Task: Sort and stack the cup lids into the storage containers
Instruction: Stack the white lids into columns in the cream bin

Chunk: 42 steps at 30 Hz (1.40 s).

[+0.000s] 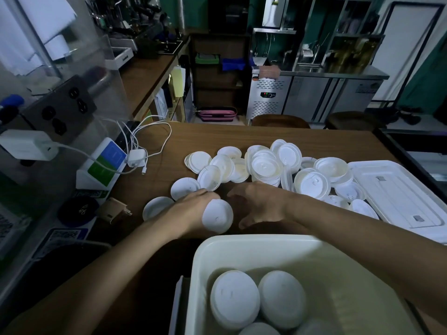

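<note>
Lid (217, 219), round smooth white plastic, in grip of left hand (193, 204); right hand (258, 206) loose-fingered.

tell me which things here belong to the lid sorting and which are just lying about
Job: loose lids on the table, held lid in the left hand, stacked lids in the white tub, rectangular cover.
Lying about: white charger and cable, blue-green card stand, beige plug.
</note>
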Tool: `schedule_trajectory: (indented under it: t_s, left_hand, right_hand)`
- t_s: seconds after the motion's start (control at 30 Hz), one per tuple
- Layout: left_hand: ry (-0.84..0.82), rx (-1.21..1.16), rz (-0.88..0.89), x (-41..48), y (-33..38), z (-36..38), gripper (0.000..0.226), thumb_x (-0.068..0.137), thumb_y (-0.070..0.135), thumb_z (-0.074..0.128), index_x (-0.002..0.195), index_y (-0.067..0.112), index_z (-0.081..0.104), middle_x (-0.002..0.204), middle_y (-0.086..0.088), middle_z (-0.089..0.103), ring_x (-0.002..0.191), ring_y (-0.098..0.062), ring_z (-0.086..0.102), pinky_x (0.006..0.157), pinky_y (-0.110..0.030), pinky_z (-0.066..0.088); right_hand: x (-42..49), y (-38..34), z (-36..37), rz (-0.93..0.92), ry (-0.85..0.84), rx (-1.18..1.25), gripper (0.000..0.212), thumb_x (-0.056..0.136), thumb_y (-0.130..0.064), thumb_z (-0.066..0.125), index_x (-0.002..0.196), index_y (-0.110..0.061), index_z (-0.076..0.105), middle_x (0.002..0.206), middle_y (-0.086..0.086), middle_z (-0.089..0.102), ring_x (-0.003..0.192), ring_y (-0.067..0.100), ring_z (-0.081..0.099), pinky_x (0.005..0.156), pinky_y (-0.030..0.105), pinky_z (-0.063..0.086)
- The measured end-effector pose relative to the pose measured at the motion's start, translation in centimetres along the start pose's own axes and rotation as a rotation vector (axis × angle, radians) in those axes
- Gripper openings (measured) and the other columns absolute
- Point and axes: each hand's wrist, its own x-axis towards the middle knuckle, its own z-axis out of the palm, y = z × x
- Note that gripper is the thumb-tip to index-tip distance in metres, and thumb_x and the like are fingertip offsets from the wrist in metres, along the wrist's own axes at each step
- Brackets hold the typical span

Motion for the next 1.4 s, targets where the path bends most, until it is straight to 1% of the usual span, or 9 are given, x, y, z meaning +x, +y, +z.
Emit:
schedule_trajectory:
  t_s: [0.1,0.17,0.33,0.67,0.9,0.97,1.13,1.27,1.4]
  left_hand:
    - [0.086,-0.056,0.001,0.2,0.0,0.3,0.059,0.071,0.053,0.082,0.121,0.031,0.059,0.117,0.008,0.063,0.108,-0.014,0.061,0.094,-0.033,0.052]
    - [0.125,-0.16,-0.002,0.4,0.2,0.2,0.047,0.07,0.041,0.084,0.11,0.025,0.064,0.105,0.006,0.069,0.099,-0.014,0.066,0.088,-0.039,0.057]
    - [0.216,-0.487,0.024,0.2,-0.6,0.1,0.077,0.064,0.043,0.096,0.129,0.038,0.055,0.117,0.021,0.066,0.109,-0.002,0.066,0.093,-0.039,0.059]
    - [0.193,-0.695,0.097,-0.2,-0.3,-1.6,0.082,0.064,0.026,0.102,0.133,0.033,0.058,0.126,0.008,0.067,0.114,-0.012,0.07,0.099,-0.049,0.058]
    - [0.195,-0.704,0.177,-1.6,1.9,-4.3,0.092,0.053,0.048,0.1,0.134,0.038,0.059,0.134,0.007,0.063,0.12,-0.012,0.067,0.097,-0.043,0.06]
    - [0.204,-0.696,0.212,-2.2,2.9,-5.4,0.091,0.055,0.046,0.101,0.136,0.037,0.059,0.134,0.007,0.063,0.119,-0.011,0.067,0.096,-0.039,0.061]
    - [0.183,-0.681,0.294,-3.6,5.6,-6.8,0.085,0.061,0.036,0.101,0.136,0.035,0.06,0.128,0.013,0.065,0.116,-0.011,0.068,0.093,-0.036,0.061]
    - [0.16,-0.622,0.334,-4.7,7.0,-6.6,0.082,0.062,0.037,0.097,0.135,0.037,0.058,0.126,0.016,0.064,0.117,-0.009,0.066,0.088,-0.033,0.061]
    - [0.15,-0.518,0.408,-5.9,8.1,-6.0,0.08,0.069,0.038,0.097,0.138,0.038,0.056,0.126,0.017,0.065,0.121,-0.01,0.062,0.091,-0.035,0.06]
  right_hand:
    - [0.0,0.3,0.2,-0.012,0.024,0.056,0.078,0.071,-0.037,0.091,0.14,-0.026,0.055,0.13,-0.006,0.064,0.119,0.018,0.058,0.103,0.041,0.049]
    - [0.0,0.3,0.3,-0.024,0.045,0.128,0.079,0.071,-0.037,0.092,0.139,-0.028,0.055,0.127,-0.01,0.065,0.117,0.014,0.06,0.104,0.038,0.049]
    - [-0.1,0.2,-0.4,-0.06,0.157,0.298,0.079,0.069,-0.039,0.095,0.137,-0.024,0.056,0.123,-0.009,0.069,0.114,0.012,0.064,0.103,0.038,0.052]
    - [-1.8,0.0,-1.8,-0.081,0.214,0.471,0.068,0.069,-0.033,0.096,0.124,-0.026,0.055,0.113,-0.006,0.069,0.106,0.01,0.066,0.098,0.038,0.055]
    - [-4.9,-1.0,-3.7,-0.145,0.321,0.603,0.07,0.069,-0.017,0.097,0.127,-0.019,0.057,0.123,0.0,0.064,0.114,0.012,0.064,0.1,0.029,0.053]
    - [-6.2,-1.4,-4.2,-0.161,0.362,0.667,0.072,0.07,-0.012,0.095,0.132,-0.018,0.058,0.129,0.001,0.063,0.117,0.011,0.063,0.102,0.027,0.052]
    - [-9.7,-2.1,-4.8,-0.183,0.401,0.724,0.068,0.072,-0.013,0.094,0.132,-0.019,0.062,0.127,-0.003,0.066,0.118,0.015,0.065,0.104,0.04,0.054]
    - [-12.2,-1.9,-4.0,-0.173,0.408,0.74,0.071,0.074,-0.012,0.094,0.135,-0.024,0.06,0.129,-0.003,0.063,0.121,0.014,0.062,0.096,0.033,0.056]
    - [-14.7,-1.9,-3.2,-0.139,0.427,0.74,0.075,0.072,-0.009,0.093,0.135,-0.025,0.055,0.131,-0.002,0.06,0.121,0.015,0.062,0.1,0.034,0.052]
